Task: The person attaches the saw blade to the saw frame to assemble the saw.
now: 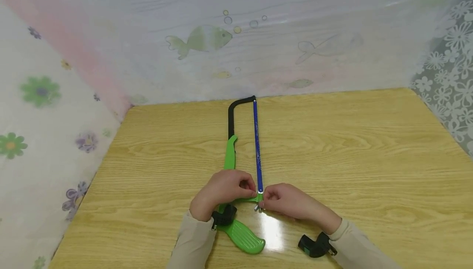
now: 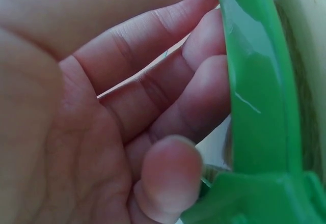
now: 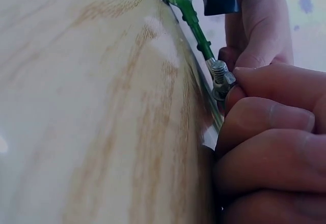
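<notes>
A hacksaw (image 1: 229, 156) lies on the table, its green grip toward me and its black front bow pointing away. Its blue blade (image 1: 257, 145) runs along the right side, fastened at both ends. My left hand (image 1: 228, 183) reaches over the green frame, thumb and fingers curled at the frame's short arm by the blade's near end. In the left wrist view, fingertips (image 2: 206, 81) touch the green frame. Opposite, my right hand (image 1: 290, 201) pinches the metal wing nut (image 3: 226, 81) on a threaded bolt between thumb and forefinger; its other fingers are curled.
The wood-grain table (image 1: 351, 150) extends to both sides. Printed sheeting with fish (image 1: 207, 38) covers the wall behind it, and a flowered wall stands at the left. Black camera mounts (image 1: 314, 246) hang at both wrists, close over the tabletop.
</notes>
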`<state>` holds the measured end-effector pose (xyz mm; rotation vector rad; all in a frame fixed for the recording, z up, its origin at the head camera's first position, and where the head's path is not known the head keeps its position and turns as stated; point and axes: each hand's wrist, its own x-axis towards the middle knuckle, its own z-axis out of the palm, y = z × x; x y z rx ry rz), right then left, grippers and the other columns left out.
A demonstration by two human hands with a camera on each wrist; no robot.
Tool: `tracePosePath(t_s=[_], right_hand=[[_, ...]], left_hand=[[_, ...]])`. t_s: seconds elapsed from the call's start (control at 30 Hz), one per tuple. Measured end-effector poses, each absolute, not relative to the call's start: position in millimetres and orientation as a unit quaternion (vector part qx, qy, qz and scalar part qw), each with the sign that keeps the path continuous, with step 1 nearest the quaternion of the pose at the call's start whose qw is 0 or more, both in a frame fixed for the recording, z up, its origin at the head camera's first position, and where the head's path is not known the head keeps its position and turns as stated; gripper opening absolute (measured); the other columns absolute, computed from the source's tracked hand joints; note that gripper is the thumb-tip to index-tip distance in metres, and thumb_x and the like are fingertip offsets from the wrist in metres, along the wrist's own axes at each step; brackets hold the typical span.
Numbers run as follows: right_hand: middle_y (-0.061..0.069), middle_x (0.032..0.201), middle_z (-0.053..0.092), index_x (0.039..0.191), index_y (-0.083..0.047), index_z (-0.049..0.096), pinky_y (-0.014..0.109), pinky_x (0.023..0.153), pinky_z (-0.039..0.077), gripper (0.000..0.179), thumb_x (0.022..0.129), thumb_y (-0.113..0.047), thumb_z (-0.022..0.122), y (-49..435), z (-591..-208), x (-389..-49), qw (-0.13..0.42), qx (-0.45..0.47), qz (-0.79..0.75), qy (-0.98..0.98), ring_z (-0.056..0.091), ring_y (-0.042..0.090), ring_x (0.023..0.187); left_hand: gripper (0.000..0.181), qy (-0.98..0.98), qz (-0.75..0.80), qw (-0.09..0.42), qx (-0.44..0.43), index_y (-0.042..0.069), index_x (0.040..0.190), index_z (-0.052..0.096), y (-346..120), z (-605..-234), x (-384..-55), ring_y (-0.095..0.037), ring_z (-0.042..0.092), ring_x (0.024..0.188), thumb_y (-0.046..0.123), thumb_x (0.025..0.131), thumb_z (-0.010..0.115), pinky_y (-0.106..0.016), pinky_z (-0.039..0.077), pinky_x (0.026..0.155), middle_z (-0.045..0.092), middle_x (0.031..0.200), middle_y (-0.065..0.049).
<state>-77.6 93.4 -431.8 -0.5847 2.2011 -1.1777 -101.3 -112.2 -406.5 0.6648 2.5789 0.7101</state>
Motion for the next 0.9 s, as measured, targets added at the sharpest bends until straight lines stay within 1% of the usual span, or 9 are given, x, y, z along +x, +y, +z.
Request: tracePosePath(t_s=[0.1,0.17,0.37,0.5,0.67,0.9], right_hand=[[-0.011,0.055,0.044,0.068,-0.019,0.057,0.023,0.047,0.032,0.024,0.086,-0.035,0.055,93.8,-432.7,-77.8,0.278,-0.224,-0.433,0.828,0.038,0.005,0.048],[-0.011,0.054,0.043,0.065,-0.019,0.057,0.023,0.048,0.032,0.026,0.086,-0.034,0.055,93.9,-433.1,-77.9,0.277,-0.226,-0.432,0.828,0.038,0.005,0.049],[-0.010,0.051,0.040,0.062,-0.017,0.056,0.022,0.046,0.031,0.031,0.085,-0.037,0.056,94.2,-433.9,-78.0,0.279,-0.227,-0.437,0.824,0.036,0.005,0.047],[-0.010,0.051,0.040,0.061,-0.017,0.056,0.022,0.045,0.030,0.031,0.083,-0.038,0.059,94.7,-433.9,-77.9,0.281,-0.227,-0.436,0.824,0.036,0.005,0.046],[-0.012,0.051,0.041,0.060,-0.018,0.056,0.022,0.045,0.030,0.029,0.082,-0.036,0.061,94.9,-432.6,-77.9,0.281,-0.233,-0.429,0.826,0.036,0.004,0.047],[-0.011,0.051,0.045,0.063,-0.019,0.059,0.022,0.038,0.028,0.027,0.083,-0.037,0.059,94.7,-430.0,-78.0,0.290,-0.226,-0.434,0.823,0.033,0.005,0.039]], left_hand=[[0.009,0.919,0.251,0.191,0.236,0.032,0.072,0.061,-111.8,-406.9,-101.2,-0.001,0.048,0.061,0.038,0.077,0.067,-0.023,0.038,0.058,0.054,0.067,0.020],[0.009,0.919,0.251,0.192,0.235,0.032,0.072,0.061,-111.7,-406.6,-100.9,-0.002,0.048,0.060,0.038,0.077,0.067,-0.024,0.038,0.058,0.055,0.067,0.020],[0.009,0.919,0.251,0.193,0.234,0.031,0.072,0.061,-111.2,-406.5,-100.8,-0.002,0.049,0.061,0.037,0.077,0.067,-0.023,0.038,0.057,0.055,0.067,0.020],[0.009,0.920,0.250,0.190,0.234,0.031,0.072,0.061,-110.6,-406.5,-100.8,-0.001,0.048,0.061,0.037,0.077,0.067,-0.023,0.038,0.057,0.054,0.067,0.020],[0.010,0.921,0.247,0.189,0.234,0.032,0.072,0.061,-110.3,-406.1,-100.8,-0.001,0.048,0.061,0.038,0.077,0.067,-0.023,0.038,0.057,0.054,0.067,0.020],[0.010,0.921,0.247,0.189,0.235,0.032,0.072,0.061,-110.9,-406.1,-101.1,-0.001,0.048,0.061,0.038,0.077,0.067,-0.023,0.038,0.057,0.054,0.067,0.021]])
